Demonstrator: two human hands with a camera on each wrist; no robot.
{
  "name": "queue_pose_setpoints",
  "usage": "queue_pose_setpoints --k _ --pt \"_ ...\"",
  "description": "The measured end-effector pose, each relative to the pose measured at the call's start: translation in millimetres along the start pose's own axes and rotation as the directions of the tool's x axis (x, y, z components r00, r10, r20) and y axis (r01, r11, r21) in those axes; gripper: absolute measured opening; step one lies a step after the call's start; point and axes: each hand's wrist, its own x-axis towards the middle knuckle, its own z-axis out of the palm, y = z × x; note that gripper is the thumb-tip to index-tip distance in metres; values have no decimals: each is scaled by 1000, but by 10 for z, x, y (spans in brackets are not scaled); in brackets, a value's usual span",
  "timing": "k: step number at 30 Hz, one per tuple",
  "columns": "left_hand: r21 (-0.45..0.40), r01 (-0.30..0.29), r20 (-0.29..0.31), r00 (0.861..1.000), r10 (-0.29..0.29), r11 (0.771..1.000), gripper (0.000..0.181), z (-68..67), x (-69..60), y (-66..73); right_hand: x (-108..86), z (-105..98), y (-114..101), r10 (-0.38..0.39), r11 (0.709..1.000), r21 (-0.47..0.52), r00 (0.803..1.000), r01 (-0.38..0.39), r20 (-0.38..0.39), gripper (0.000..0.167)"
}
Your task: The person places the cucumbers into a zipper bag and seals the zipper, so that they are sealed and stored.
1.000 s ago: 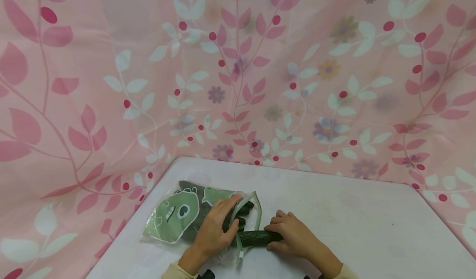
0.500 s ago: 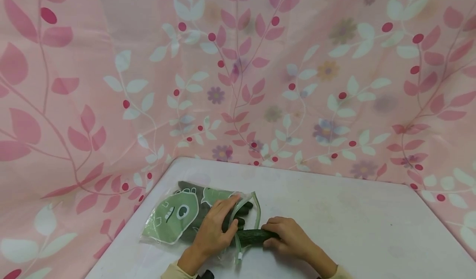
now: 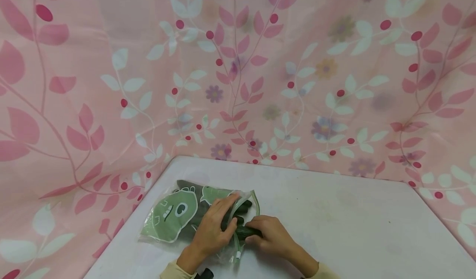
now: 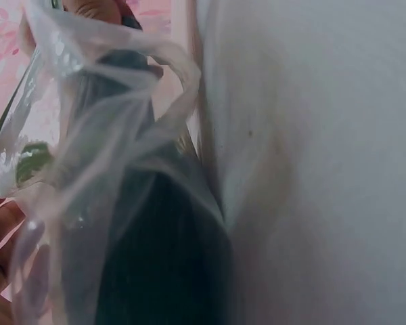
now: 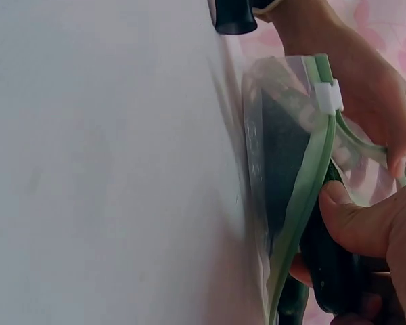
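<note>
A clear slider zip bag (image 3: 169, 213) with green cartoon prints lies on the table, its mouth towards the right. Several dark green cucumbers (image 3: 244, 207) are inside. My left hand (image 3: 210, 231) lies over the bag near the mouth and holds its upper rim, the thumb at the green zip strip. With fingers and thumb, my right hand (image 3: 273, 234) grips the outer end of another cucumber (image 3: 246, 232), most of which is inside the mouth. In the right wrist view my right thumb (image 5: 345, 210) presses along this cucumber (image 5: 331, 267). The left fingertips are partly hidden.
The white table (image 3: 334, 221) extends to the right of the bag. A pink curtain (image 3: 238, 84) with leaf and flower prints hangs behind and to the left. The bag's white slider (image 3: 238, 254) sits at the near end of the mouth.
My right hand has moved left with the cucumber, which now goes deeper into the bag, so less of it shows. The left hand and the bag have stayed nearly in place.
</note>
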Motion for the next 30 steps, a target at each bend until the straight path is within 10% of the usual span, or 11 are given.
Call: queue_pose_setpoints --k 30 --pt "-13 1 -10 1000 -2 1000 69 4 -2 -4 300 238 -249 142 987 76 990 -141 0 19"
